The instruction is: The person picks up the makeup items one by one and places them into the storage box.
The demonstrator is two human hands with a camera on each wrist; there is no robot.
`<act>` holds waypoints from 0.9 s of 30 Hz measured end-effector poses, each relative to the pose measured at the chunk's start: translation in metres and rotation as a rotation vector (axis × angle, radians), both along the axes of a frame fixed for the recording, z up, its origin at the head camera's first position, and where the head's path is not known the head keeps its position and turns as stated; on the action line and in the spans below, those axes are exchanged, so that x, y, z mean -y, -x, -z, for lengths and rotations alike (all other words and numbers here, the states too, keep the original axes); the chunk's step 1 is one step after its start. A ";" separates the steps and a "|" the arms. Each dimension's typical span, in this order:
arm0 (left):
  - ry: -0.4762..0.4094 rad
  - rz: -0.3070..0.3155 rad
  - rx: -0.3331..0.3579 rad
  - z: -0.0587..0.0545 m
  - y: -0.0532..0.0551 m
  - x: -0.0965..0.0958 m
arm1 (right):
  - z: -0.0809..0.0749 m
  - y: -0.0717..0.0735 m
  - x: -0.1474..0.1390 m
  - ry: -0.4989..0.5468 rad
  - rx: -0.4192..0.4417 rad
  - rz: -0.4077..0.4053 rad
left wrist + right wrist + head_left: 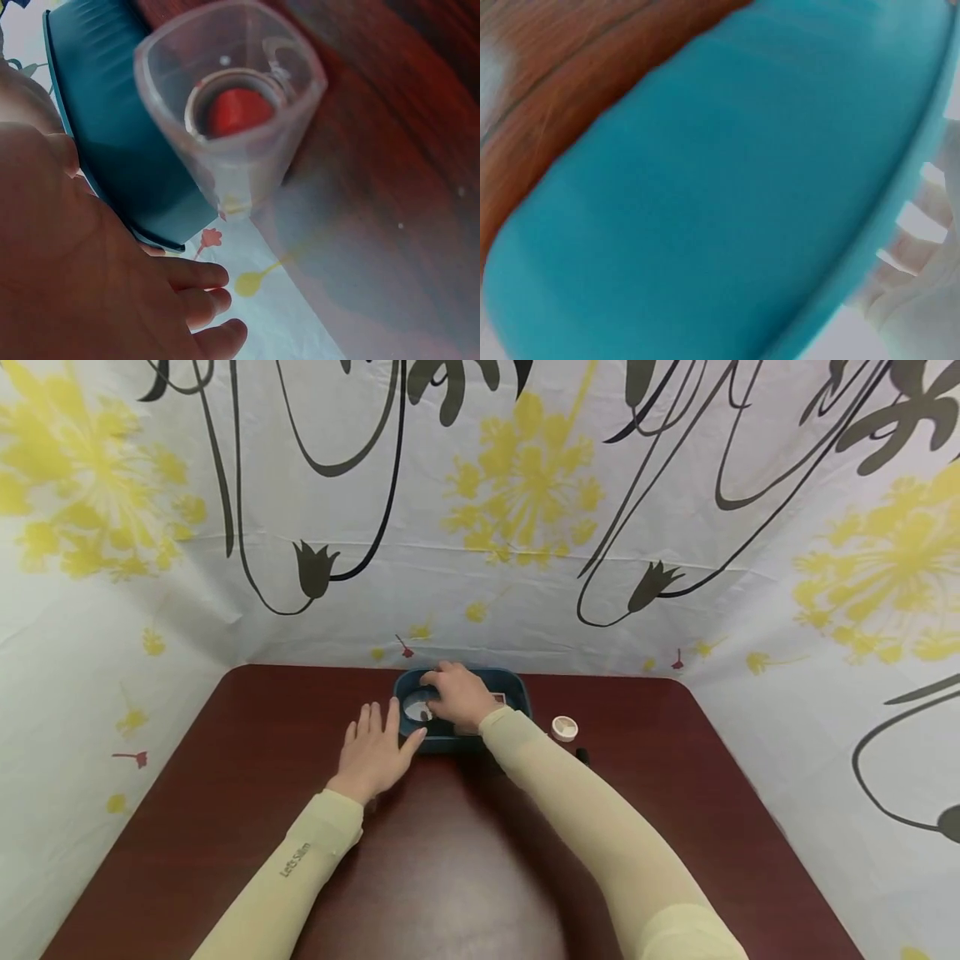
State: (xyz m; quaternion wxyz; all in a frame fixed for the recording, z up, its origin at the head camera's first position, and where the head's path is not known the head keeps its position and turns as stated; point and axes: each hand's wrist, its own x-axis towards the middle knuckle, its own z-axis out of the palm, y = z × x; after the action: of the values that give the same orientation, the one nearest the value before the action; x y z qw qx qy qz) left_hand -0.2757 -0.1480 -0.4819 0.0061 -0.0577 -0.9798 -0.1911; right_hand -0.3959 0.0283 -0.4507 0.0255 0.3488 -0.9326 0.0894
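The left hand [372,752] lies beside the near left corner of a dark blue tub [450,745], palm down, its fingers straight and fanned and its thumb reaching across that corner; whether it touches the tub cannot be told. The right hand [459,695] is over the tub, fingers bent down into it, next to a round dark-rimmed item [417,707] with a pale middle in the left part. Whether those fingers grip anything cannot be made out; the right wrist view shows mostly the tub's outer wall, with parts of the fingers past its rim.

Behind the right wrist, a small framed rectangular piece [498,698] shows inside the tub, partly covered. The left wrist view has a clear open-topped container [259,169] in front of the tub's wall, with a red-centred round piece [240,112] inside.

Both arms wear pale yellow sleeves [592,810], the left one lettered. To the right of the tub sits a small round pale case [565,728] with a divided face, and near it a black object [582,755] half hidden by the right sleeve. All this is on a dark red-brown worktop [240,810]. White cloth [525,635] printed with yellow and grey flowers surrounds its back and sides.
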 end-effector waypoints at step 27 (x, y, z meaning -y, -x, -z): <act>0.010 -0.007 -0.002 0.004 0.005 0.000 | -0.019 0.018 -0.118 0.069 0.035 0.194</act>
State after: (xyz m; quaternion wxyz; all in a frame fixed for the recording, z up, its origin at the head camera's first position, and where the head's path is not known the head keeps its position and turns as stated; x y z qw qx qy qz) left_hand -0.2805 -0.1480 -0.4862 0.0073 -0.0544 -0.9810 -0.1862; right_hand -0.4142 0.1466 -0.4317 0.0295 0.2542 -0.9586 0.1245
